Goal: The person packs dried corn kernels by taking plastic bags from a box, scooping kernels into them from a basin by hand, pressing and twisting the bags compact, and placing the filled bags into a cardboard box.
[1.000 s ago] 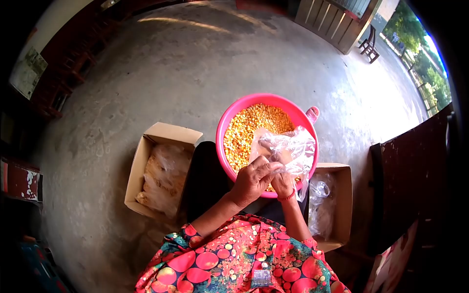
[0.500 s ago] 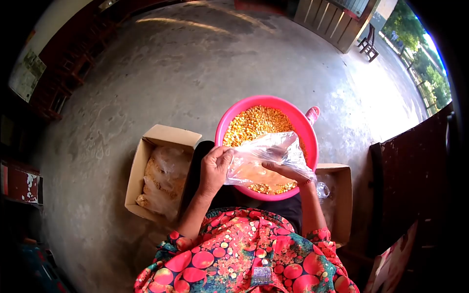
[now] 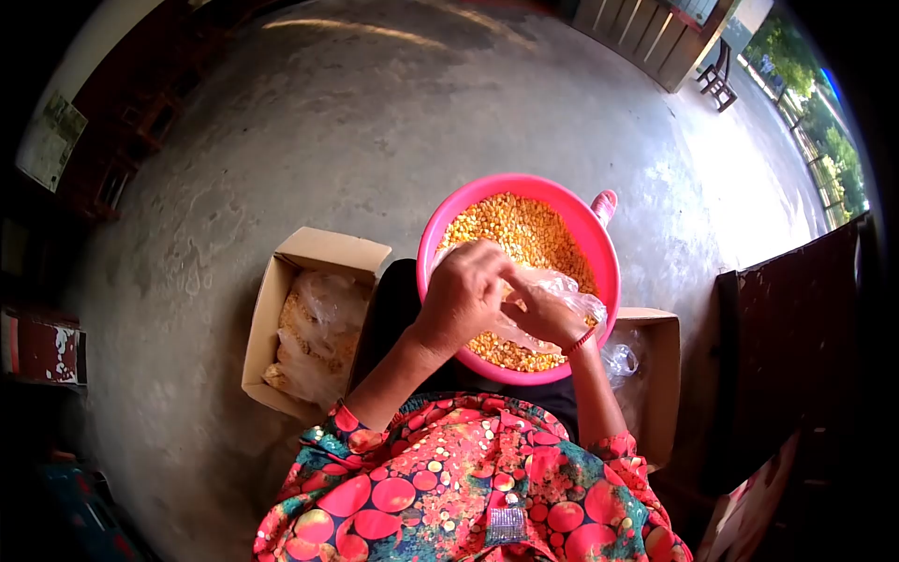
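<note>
A pink tub (image 3: pixel 611 272) of yellow corn kernels (image 3: pixel 510 225) sits before my knees. Over it, both my hands are close together at a crumpled clear plastic bag (image 3: pixel 554 281). The fingers of my left hand (image 3: pixel 461 292) are bent and closed at the bag's upper part, reaching toward my right fingers. My right hand (image 3: pixel 545 315), with a red bracelet on its wrist, has its fingers curled into the plastic. The hands cover much of the bag, and exactly where each one grips it is partly hidden.
A cardboard box (image 3: pixel 262 342) on my left holds clear bags with yellowish contents (image 3: pixel 314 328). Another cardboard box (image 3: pixel 663 375) at my right contains clear plastic (image 3: pixel 623 361). A dark wooden panel (image 3: pixel 787 318) stands further right. A chair (image 3: pixel 719 80) is by the doorway.
My left hand has moved right and upward, meeting my right hand. The bag, stretched out between them before, is now bunched up and lower over the corn.
</note>
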The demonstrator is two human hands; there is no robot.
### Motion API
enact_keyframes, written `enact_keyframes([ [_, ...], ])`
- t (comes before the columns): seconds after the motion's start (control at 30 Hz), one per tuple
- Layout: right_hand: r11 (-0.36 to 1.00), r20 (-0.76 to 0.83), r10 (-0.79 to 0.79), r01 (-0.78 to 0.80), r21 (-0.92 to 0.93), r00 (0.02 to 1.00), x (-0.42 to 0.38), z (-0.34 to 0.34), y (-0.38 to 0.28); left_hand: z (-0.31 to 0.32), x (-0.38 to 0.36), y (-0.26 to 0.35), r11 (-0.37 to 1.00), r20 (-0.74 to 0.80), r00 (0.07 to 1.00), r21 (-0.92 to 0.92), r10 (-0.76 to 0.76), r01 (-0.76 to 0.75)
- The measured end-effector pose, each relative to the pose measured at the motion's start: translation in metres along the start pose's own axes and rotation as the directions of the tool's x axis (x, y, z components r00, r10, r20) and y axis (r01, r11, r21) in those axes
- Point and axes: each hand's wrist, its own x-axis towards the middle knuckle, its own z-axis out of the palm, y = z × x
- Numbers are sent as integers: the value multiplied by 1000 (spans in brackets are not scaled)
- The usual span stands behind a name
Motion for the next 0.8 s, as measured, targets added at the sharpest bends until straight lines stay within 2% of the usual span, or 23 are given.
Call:
enact_keyframes([
  [0.03, 997, -69, 72, -73, -22, 995, 0, -2, -6, 4, -5, 8, 994, 156, 988, -110, 3, 14],
  [0.07, 995, -103, 22, -32, -92, 994, 2, -3, -1, 19, -10, 3, 990, 185, 981, -135, 64, -40],
  [0.1, 987, -132, -30, 9, -163, 991, 3, -4, 6, 28, -16, -5, 998, 341, 940, -69, 13, 12],
  [0.13, 999, -140, -35, 30, -40, 990, 4, -3, 11, 38, -22, -18, 999, 361, 933, 28, 18, -29],
  [0.17, 999, -139, -36, 31, -39, 990, 7, -5, 12, 49, -28, -33, 990, 380, 925, 122, 22, -74],
  [0.2, 989, -52, 122, -117, 88, 991, 11, -8, 11, 59, -33, -52, 960, 397, 914, 212, 86, -182],
  [0.23, 941, 51, 268, -273, 200, 962, 11, -9, 11, 57, -35, -56, 939, 549, 835, 302, -33, -162],
  [0.3, 920, -235, 156, -55, 387, 959, 6, -8, 11, 51, -37, -60, 949, 763, 597, 316, -247, -13],
  [0.33, 868, -278, 228, -65, 493, 933, 8, -9, 14, 47, -37, -60, 949, 765, 595, 316, -246, -13],
  [0.37, 802, -310, 304, -66, 593, 901, 13, -11, 19, 42, -37, -59, 960, 830, 512, 277, -220, -35],
  [0.4, 858, -363, 377, -174, 483, 852, 18, -11, 25, 38, -36, -58, 971, 885, 425, 235, -192, -52],
  [0.43, 858, -363, 377, -173, 484, 852, 22, -9, 35, 35, -34, -58, 970, 885, 424, 237, -193, -53],
  [0.47, 959, -296, 285, -268, 95, 912, 25, -6, 48, 32, -32, -58, 982, 893, 423, 188, -154, -38],
  [0.5, 907, -190, 227, -279, -315, 955, 26, -6, 49, 29, -29, -57, 990, 898, 424, 137, -114, -23],
  [0.53, 981, -270, 93, -136, -142, 958, 19, 1, 47, 28, -25, -54, 990, 898, 425, 137, -114, -23],
  [0.57, 970, -181, 116, -151, -190, 977, 19, 0, 46, 29, -20, -48, 995, 814, 573, 96, -98, 35],
  [0.6, 979, -194, 115, -144, -143, 974, 14, -7, 29, 31, -17, -46, 995, 706, 702, 44, -92, 86],
  [0.63, 986, -208, 116, -138, -95, 971, 9, -13, 15, 35, -14, -48, 995, 707, 701, 41, -91, 88],
  [0.67, 985, -207, 120, -142, -94, 971, 8, -12, 14, 42, -11, -52, 999, 627, 779, 34, -12, -12],
  [0.7, 986, -281, 23, -68, -154, 959, 8, -12, 14, 48, -10, -57, 993, 540, 839, 38, 73, -111],
  [0.73, 976, -349, -80, 2, -220, 934, 7, -12, 14, 53, -9, -64, 970, 523, 843, 113, 127, -217],
  [0.77, 976, -350, -78, -1, -219, 933, 7, -6, 26, 59, -15, -75, 970, 524, 842, 111, 129, -218],
  [0.8, 945, -307, -168, 64, -321, 937, 8, 3, 47, 64, -22, -89, 927, 518, 842, 221, 151, -302],
])
